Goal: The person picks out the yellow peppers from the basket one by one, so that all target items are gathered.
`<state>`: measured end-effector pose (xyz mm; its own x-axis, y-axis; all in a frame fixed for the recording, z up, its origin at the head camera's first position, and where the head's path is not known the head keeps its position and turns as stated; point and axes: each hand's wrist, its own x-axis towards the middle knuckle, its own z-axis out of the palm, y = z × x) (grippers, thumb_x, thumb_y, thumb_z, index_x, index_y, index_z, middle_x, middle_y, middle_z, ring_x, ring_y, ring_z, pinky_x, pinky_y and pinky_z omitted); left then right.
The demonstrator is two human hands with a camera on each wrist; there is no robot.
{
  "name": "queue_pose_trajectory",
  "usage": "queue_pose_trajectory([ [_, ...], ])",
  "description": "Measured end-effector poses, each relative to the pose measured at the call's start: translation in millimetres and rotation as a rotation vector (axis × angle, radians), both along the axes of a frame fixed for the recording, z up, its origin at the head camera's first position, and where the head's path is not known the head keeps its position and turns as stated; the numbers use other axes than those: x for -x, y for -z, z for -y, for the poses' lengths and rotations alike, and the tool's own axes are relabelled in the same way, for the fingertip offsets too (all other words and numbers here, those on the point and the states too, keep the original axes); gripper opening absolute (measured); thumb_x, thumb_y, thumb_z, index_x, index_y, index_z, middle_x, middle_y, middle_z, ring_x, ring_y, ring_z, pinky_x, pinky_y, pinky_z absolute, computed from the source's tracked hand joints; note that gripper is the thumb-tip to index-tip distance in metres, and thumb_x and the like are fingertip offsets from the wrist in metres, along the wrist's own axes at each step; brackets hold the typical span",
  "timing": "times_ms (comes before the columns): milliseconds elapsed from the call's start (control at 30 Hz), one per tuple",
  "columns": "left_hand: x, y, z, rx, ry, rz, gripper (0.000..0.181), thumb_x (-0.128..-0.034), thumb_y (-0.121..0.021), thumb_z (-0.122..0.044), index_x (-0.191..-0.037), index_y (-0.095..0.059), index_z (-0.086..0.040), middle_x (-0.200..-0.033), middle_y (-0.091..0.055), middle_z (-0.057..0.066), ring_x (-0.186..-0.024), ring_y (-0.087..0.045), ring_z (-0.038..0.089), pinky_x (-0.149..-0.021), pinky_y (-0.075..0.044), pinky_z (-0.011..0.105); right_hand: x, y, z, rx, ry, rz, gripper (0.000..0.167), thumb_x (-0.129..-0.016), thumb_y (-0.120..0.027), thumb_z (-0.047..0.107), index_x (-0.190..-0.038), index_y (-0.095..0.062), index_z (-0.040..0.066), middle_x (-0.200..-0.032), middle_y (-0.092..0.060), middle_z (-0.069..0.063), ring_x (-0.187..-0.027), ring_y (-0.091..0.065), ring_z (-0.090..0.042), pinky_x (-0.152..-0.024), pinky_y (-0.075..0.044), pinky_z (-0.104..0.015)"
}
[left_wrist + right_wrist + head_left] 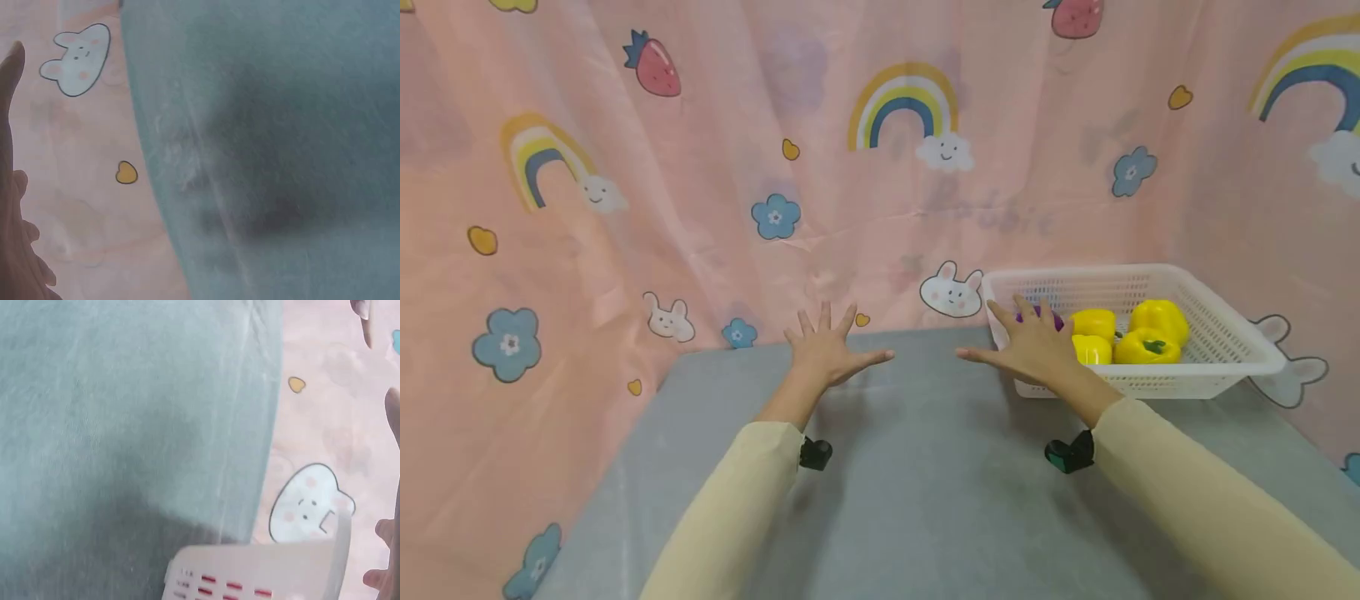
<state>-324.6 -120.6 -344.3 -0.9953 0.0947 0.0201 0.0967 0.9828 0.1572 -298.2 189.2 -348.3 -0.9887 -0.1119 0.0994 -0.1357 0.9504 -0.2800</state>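
Note:
Both hands are held out above the table with fingers spread and nothing in them. The left hand (pixel 824 354) hovers over the far middle of the table; its edge also shows at the left of the left wrist view. My right hand (pixel 1036 346) is in front of the left end of a white plastic basket (pixel 1232 371), and whether it touches the rim I cannot tell. Inside the basket lie several yellow bell peppers (pixel 1157 323). Something purple (pixel 1057 321) is partly hidden behind the right fingers.
A grey-blue cloth covers the table (pixel 910 483). Behind it and at the sides hangs a pink curtain (pixel 715 150) printed with rainbows, rabbits and flowers. A small dark device (pixel 816 454) sits at the left wrist, another (pixel 1070 452) at the right.

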Motion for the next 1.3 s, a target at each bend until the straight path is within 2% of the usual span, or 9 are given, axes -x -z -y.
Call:
queue_pose_trajectory([
  [100,1.8,-1.2,-5.2,-0.048,0.019,-0.023,0.110,-0.0743,-0.047,-0.093,-0.162,-0.007,-0.041,-0.172,0.000,0.013,-0.155,0.007,0.052,-0.118,-0.005,0.078,-3.7,-2.8,-16.7,-0.038,0.005,-0.034,0.109,-0.079,-0.046,0.089,-0.163,-0.021,0.024,-0.167,-0.011,-0.028,-0.150,-0.005,-0.061,-0.111,-0.001,-0.085],
  [200,3.7,-2.8,-12.5,-0.068,0.043,-0.048,0.110,-0.0750,-0.048,-0.092,-0.162,-0.008,-0.039,-0.172,-0.003,0.014,-0.156,0.008,0.050,-0.119,-0.003,0.078,-10.7,-4.0,-38.7,-0.067,0.009,-0.110,0.107,-0.079,-0.050,0.086,-0.161,-0.027,0.021,-0.167,-0.014,-0.028,-0.151,-0.008,-0.059,-0.109,-0.003,-0.086],
  [333,5.2,-4.3,-24.8,-0.048,0.063,-0.047,0.107,-0.0784,-0.045,-0.091,-0.163,-0.006,-0.038,-0.173,-0.005,0.011,-0.157,0.008,0.046,-0.122,-0.004,0.074,-21.3,-0.4,-70.5,-0.037,0.030,-0.262,0.098,-0.082,-0.059,0.075,-0.157,-0.037,0.016,-0.164,-0.024,-0.027,-0.150,-0.015,-0.056,-0.110,-0.009,-0.085],
  [467,5.3,-3.0,-40.5,-0.083,0.098,-0.052,0.099,-0.0845,-0.044,-0.085,-0.163,-0.011,-0.035,-0.172,-0.011,0.008,-0.157,0.001,0.045,-0.125,-0.005,0.068,-29.9,3.9,-99.5,0.017,0.074,-0.362,0.094,-0.085,-0.059,0.070,-0.157,-0.036,0.014,-0.162,-0.029,-0.027,-0.151,-0.018,-0.053,-0.114,-0.009,-0.082],
  [700,1.6,4.1,-80.4,-0.359,0.171,-0.176,0.075,-0.0980,-0.052,-0.060,-0.160,-0.030,-0.024,-0.166,-0.033,0.007,-0.156,-0.019,0.040,-0.126,-0.013,0.064,-39.8,15.5,-129.7,0.186,0.183,-0.445,0.087,-0.093,-0.052,0.066,-0.156,-0.035,0.008,-0.163,-0.025,-0.029,-0.151,-0.018,-0.052,-0.120,-0.010,-0.074],
  [867,-0.7,10.3,-110.0,-0.462,0.208,-0.178,0.070,-0.0996,-0.056,-0.047,-0.160,-0.032,-0.020,-0.163,-0.039,0.009,-0.154,-0.030,0.034,-0.125,-0.019,0.064,-44.3,24.9,-142.5,0.302,0.255,-0.514,0.083,-0.095,-0.053,0.061,-0.155,-0.038,0.006,-0.164,-0.025,-0.027,-0.153,-0.016,-0.052,-0.121,-0.008,-0.074],
  [1033,3.0,15.6,-129.6,-0.568,0.221,-0.194,0.068,-0.0991,-0.059,-0.043,-0.158,-0.035,-0.020,-0.160,-0.043,0.005,-0.150,-0.039,0.027,-0.123,-0.032,0.054,-49.3,26.2,-160.2,0.420,0.318,-0.600,0.080,-0.094,-0.057,0.057,-0.153,-0.042,0.005,-0.163,-0.029,-0.025,-0.153,-0.019,-0.048,-0.123,-0.008,-0.071],
  [1200,4.3,21.3,-142.3,-0.698,0.244,-0.183,0.067,-0.0980,-0.059,-0.041,-0.158,-0.037,-0.019,-0.161,-0.043,0.003,-0.150,-0.039,0.023,-0.121,-0.038,0.047,-53.4,28.6,-174.6,0.504,0.392,-0.622,0.072,-0.094,-0.062,0.046,-0.153,-0.043,0.009,-0.164,-0.032,-0.018,-0.153,-0.025,-0.042,-0.123,-0.012,-0.071],
  [1300,0.1,29.3,-145.5,-0.769,0.247,-0.155,0.068,-0.0973,-0.059,-0.042,-0.158,-0.037,-0.019,-0.160,-0.044,0.006,-0.149,-0.040,0.025,-0.119,-0.039,0.050,-54.2,33.3,-183.1,0.514,0.428,-0.605,0.070,-0.094,-0.064,0.040,-0.153,-0.042,0.009,-0.164,-0.033,-0.017,-0.152,-0.026,-0.041,-0.122,-0.012,-0.071],
])
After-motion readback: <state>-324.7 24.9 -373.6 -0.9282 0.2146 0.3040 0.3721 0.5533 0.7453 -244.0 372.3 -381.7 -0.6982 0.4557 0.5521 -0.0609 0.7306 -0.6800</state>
